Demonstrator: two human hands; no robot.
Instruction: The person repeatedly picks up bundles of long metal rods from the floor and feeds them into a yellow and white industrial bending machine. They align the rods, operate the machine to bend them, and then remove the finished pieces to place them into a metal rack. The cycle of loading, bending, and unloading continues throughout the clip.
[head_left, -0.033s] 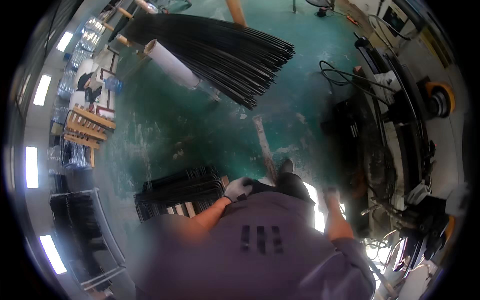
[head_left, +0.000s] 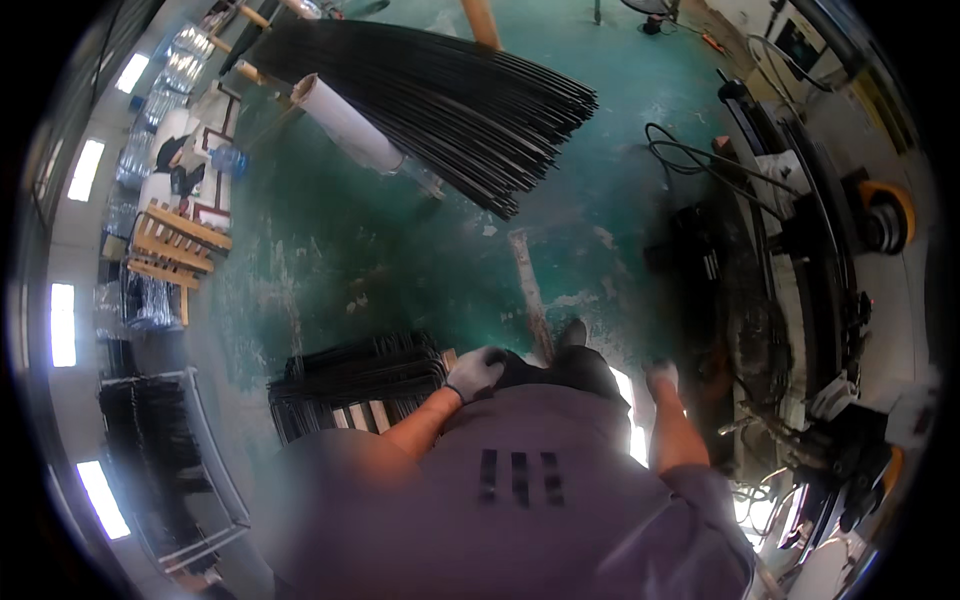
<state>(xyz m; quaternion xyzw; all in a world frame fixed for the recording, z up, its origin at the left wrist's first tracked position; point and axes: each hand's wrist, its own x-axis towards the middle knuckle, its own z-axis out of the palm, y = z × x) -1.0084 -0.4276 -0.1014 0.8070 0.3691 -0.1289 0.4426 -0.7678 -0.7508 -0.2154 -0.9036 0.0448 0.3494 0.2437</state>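
The gloved left hand (head_left: 474,372) is seen at about seven o'clock from the picture's centre, resting at the right end of a low stack of bent black wire frames (head_left: 355,375) on wooden slats; whether its fingers are closed on a frame cannot be told. The gloved right hand (head_left: 660,374), at five o'clock, hangs apart from it near the dark machine bench (head_left: 790,300), seemingly empty. A frame could be snagged on its neighbours if lifted by one end, and the stack tipped. Further out, at twelve o'clock, a fan of long black rods (head_left: 450,90) and loose cables (head_left: 680,160) on the green floor (head_left: 420,250) could be tripped over.
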